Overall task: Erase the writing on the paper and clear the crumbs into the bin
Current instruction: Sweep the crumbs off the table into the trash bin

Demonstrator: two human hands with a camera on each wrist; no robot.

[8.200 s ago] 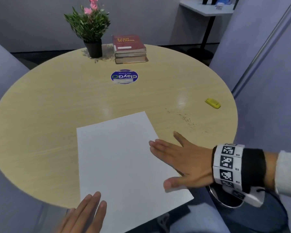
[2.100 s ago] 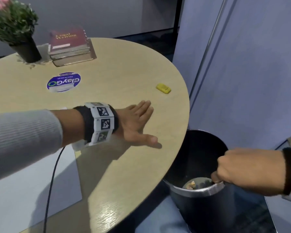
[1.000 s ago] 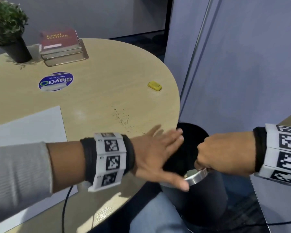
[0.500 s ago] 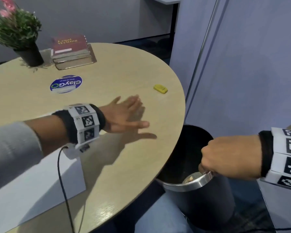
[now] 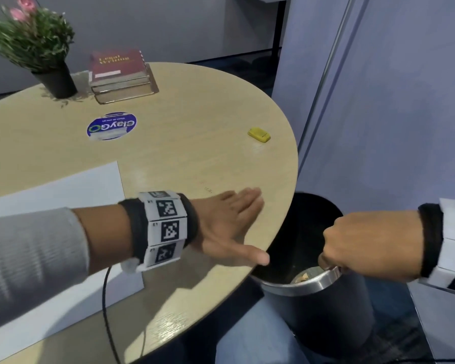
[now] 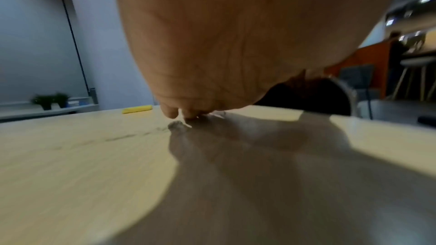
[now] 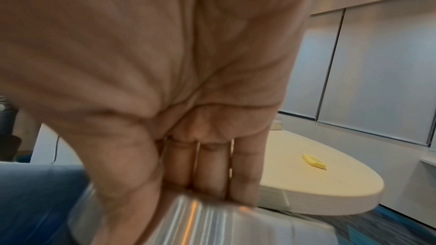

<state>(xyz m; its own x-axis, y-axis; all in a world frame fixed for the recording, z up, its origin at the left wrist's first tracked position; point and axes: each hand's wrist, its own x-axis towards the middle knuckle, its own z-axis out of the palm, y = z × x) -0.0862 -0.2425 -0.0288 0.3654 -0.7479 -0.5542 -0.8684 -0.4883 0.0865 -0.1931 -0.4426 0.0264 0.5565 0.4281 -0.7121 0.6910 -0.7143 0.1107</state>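
Note:
My left hand (image 5: 237,222) lies flat with straight fingers on the round wooden table (image 5: 195,122), near its right edge, its little-finger side down on the wood. A few dark eraser crumbs (image 5: 208,189) lie just beyond the fingers; a small heap of crumbs (image 6: 178,125) sits at the fingertips. My right hand (image 5: 352,245) grips the metal rim (image 7: 200,217) of the black bin (image 5: 315,306), held just below the table edge. The white paper (image 5: 63,190) lies at the left under my forearm. The yellow eraser (image 5: 258,134) rests near the far right edge.
A potted plant (image 5: 37,48) and a stack of books (image 5: 121,74) stand at the back of the table. A round blue sticker (image 5: 111,126) is in the middle. Grey partition walls (image 5: 378,101) rise close on the right. A cable (image 5: 105,298) hangs from my left wrist.
My left hand has swept from the middle of the table back toward the right edge beside the bin. The right hand keeps its grip on the bin rim.

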